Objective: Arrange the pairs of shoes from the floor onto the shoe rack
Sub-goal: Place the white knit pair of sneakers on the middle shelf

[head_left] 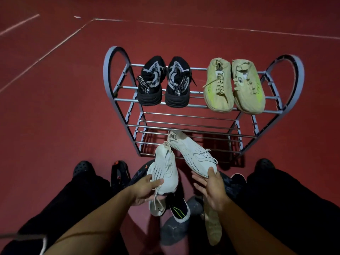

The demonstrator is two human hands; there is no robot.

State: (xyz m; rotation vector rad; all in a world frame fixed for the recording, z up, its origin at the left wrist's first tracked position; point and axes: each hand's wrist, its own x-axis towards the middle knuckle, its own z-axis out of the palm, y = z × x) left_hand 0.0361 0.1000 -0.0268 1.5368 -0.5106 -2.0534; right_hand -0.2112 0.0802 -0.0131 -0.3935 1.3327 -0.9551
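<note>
A grey metal shoe rack (110, 70) stands on the red floor ahead of me. On its top shelf sit a black pair of sneakers (163, 81) on the left and a beige-yellow pair (233, 85) on the right. The lower shelf bars (202, 126) carry nothing. My left hand (147, 190) grips one white knit sneaker (165, 173) by its side. My right hand (211, 188) holds the heel end of the other white sneaker (191, 150), whose toe points up-left over the rack's lowest bars.
More shoes lie on the floor between my knees: a grey shoe (176, 230), a black shoe with a green stripe (179, 210), a beige shoe (213, 229), and dark shoes (119, 173) at left. My dark trouser legs (287, 199) flank the pile.
</note>
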